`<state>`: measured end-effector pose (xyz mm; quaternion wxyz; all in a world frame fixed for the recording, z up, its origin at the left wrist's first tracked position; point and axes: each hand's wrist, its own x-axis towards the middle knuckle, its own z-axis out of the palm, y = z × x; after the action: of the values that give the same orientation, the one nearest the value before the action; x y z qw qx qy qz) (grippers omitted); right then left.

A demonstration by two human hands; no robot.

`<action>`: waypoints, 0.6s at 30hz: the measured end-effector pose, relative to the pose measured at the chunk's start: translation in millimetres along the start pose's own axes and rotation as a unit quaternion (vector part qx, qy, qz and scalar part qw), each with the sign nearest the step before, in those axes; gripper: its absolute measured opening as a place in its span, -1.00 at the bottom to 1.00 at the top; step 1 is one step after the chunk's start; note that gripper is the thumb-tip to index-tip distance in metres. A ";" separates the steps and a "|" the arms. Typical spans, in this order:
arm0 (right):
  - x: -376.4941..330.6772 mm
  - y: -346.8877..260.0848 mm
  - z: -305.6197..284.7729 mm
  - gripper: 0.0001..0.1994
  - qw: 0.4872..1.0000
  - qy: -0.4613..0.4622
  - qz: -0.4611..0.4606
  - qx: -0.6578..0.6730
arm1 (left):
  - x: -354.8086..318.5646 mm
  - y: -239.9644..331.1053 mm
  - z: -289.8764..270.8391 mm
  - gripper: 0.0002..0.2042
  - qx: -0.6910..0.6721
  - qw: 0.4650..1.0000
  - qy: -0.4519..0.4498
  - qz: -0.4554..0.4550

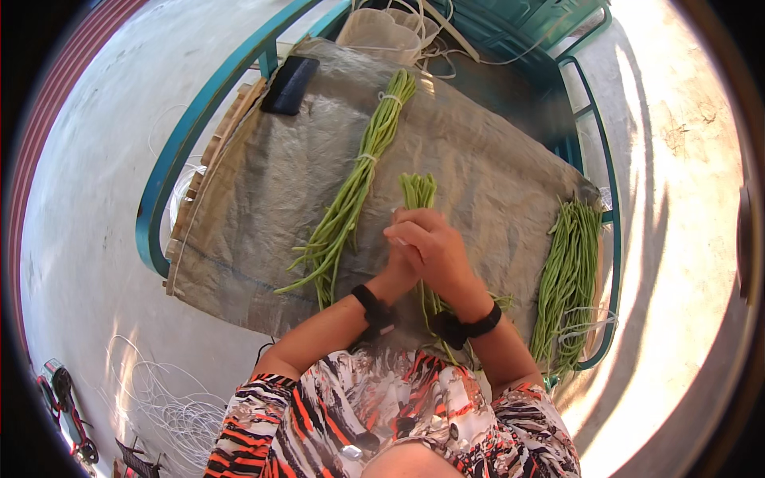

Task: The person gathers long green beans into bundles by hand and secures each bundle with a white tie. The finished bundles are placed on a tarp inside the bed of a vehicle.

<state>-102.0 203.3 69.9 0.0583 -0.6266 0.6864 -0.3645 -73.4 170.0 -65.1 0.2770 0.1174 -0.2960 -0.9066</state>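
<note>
Both my hands meet over a short-looking bundle of green long beans (418,190), whose tops stick out beyond my fingers and whose lower ends hang toward me. My right hand (438,248) lies on top, its fingers curled closed; what they pinch is too small to make out. Underneath and to its left is my left hand (400,271), its fingers mostly hidden by the right one. Left of my hands lies a longer bundle of long beans (360,171), bound with white ties at two places. A loose-looking pile of long beans (567,275) rests at the right edge.
A grey-brown tarp (247,215) covers the cart bed, bordered by teal metal rails (174,155). A dark phone-like slab (291,84) lies at its far left corner. White containers and strapping (386,33) sit at the back. Tangled white cord (171,414) lies on the floor at left.
</note>
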 end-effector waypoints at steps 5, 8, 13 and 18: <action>-6.5 4.0 11.3 -0.91 1.000 0.022 0.014 0.016 | -6.6 3.9 0.1 -0.74 0.170 0.983 0.042 0.061; -7.4 5.8 12.9 -0.92 1.000 -0.017 0.016 -0.006 | -9.6 6.4 -1.4 -0.73 0.236 0.967 0.056 0.081; 10.5 -10.0 5.8 -0.84 0.999 -0.017 -0.001 -0.036 | -6.6 3.5 -4.4 -0.73 0.336 0.930 0.082 0.123; 42.1 -4.2 11.4 -0.83 0.978 -0.075 0.084 -0.174 | -3.7 -4.8 -5.5 -0.72 0.377 0.909 0.094 0.151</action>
<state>-101.2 160.6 79.9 0.0301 -0.5931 0.7829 -0.1855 -70.4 172.8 -72.2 0.3717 0.2516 -0.6029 -0.6596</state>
